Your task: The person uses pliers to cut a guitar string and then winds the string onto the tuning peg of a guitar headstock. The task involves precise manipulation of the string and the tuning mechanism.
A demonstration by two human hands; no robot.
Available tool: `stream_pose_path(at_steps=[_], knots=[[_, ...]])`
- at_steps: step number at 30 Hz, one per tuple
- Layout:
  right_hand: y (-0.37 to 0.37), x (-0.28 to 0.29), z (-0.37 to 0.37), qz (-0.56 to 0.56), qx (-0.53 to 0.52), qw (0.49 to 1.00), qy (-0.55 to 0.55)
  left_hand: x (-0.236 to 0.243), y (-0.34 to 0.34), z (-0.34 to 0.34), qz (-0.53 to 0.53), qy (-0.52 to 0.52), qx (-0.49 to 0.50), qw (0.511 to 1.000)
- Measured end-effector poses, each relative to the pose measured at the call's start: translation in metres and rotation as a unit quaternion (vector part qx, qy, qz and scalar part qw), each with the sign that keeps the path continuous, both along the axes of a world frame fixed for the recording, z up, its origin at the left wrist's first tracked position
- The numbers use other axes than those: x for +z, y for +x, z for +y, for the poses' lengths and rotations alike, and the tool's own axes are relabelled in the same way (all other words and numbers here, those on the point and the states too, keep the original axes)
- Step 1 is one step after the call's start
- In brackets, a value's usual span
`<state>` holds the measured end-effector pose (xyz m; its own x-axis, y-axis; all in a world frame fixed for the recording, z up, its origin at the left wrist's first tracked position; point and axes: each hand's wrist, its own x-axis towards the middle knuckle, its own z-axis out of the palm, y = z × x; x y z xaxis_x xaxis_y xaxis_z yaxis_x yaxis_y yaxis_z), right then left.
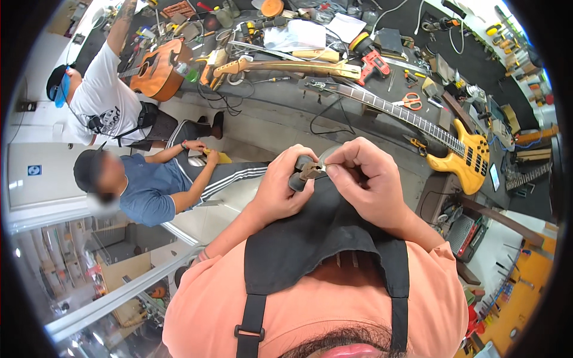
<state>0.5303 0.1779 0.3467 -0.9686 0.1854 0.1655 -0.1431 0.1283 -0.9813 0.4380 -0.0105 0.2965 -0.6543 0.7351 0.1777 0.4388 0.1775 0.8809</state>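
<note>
Gripping one pair of dark-handled pliers in the left hand, right in the middle of the view, and aiming the metal head toward the right hand; pinching one small pale piece between right thumb and forefinger, just beside the jaws of the pliers and too small to identify; not being able to tell whether biting on it with the jaws or only holding it close; wrapping the left fingers around the handles, closing that hand almost to a fist; bringing the right thumb and forefinger together at the tips, curling the other right fingers loosely; bending both elbows outward, angling both forearms inward, meeting in front of the black apron without crossing; counting up now: two bare hands, one pair of pliers, one small pale piece; looking past them to the dark workbench, spotting one yellow-bodied electric guitar at the right, one brown acoustic guitar at the far left, one loose pale neck between the two; adding one red drill and one pair of orange-handled scissors beyond the electric guitar's neck; counting two other people off to the left, one in a white shirt, one in a blue shirt and holding a yellow thing, too small to name.
</note>
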Motion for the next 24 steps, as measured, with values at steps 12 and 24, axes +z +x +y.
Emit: stream_pose_path(at_steps=[12,24], knots=[[0.009,-0.003,0.015,0.046,0.013,0.999,0.018,-0.006,0.011,0.02,0.027,0.038,0.019,0.999],[0.01,-0.003,-0.001,0.052,-0.016,0.998,0.004,-0.01,0.01,0.012,0.037,0.043,0.016,0.998]])
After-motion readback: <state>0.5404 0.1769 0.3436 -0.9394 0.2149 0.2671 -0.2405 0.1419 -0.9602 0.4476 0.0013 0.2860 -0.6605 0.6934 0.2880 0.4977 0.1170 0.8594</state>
